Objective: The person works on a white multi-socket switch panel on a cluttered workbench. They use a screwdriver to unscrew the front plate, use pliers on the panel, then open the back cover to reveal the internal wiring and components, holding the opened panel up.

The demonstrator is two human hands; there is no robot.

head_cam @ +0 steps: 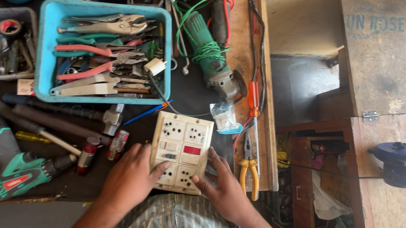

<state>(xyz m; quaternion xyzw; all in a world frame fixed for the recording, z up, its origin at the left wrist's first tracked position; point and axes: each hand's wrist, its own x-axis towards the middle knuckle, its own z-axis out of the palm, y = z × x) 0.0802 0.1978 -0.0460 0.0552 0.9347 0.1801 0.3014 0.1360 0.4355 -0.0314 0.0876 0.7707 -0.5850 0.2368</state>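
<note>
A cream electrical switchboard (181,143) with sockets, switches and a red indicator lies flat on the dark workbench near its front edge. My left hand (130,179) rests on its lower left corner, fingers touching the face. Its lower right edge is gripped by my right hand (221,183), the thumb lying on the panel. Both hands hold the board steady against the bench.
A blue tray (46,49) full of pliers and cutters stands behind the board. A green angle grinder (207,54) lies to the right of the tray, a green drill (20,171) at the front left. Hammers (56,120), yellow-handled pliers (249,174) and a small plastic bag (224,117) lie nearby.
</note>
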